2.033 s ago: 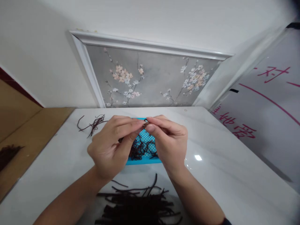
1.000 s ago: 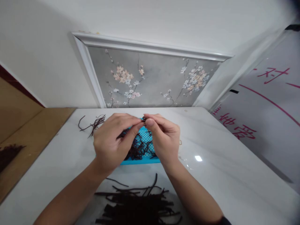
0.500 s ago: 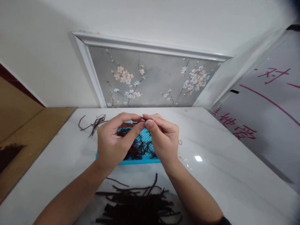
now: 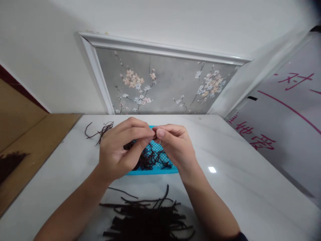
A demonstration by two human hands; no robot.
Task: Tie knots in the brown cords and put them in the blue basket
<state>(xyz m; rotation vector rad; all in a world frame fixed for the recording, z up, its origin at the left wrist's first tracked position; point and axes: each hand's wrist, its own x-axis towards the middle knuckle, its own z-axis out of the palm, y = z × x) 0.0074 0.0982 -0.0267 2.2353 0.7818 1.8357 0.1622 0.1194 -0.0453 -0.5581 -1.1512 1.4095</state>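
My left hand (image 4: 117, 150) and my right hand (image 4: 175, 147) meet fingertip to fingertip above a blue dotted tray (image 4: 160, 170). Together they pinch a small piece of dark cord, almost wholly hidden by the fingers. Under the hands, tangled dark cord pieces (image 4: 150, 159) lie in the tray. A pile of long dark strips (image 4: 147, 219) rests on the white table (image 4: 240, 187), close to me between my forearms.
A small bunch of dark threads (image 4: 101, 131) lies at the table's back left. Brown cardboard (image 4: 32, 147) with more dark material borders the left side. A framed blossom picture (image 4: 163, 83) leans behind, and a white board with red writing (image 4: 283, 113) stands at the right.
Both hands have stayed together over the tray, working the small piece with slight finger shifts. The view has drifted a little.
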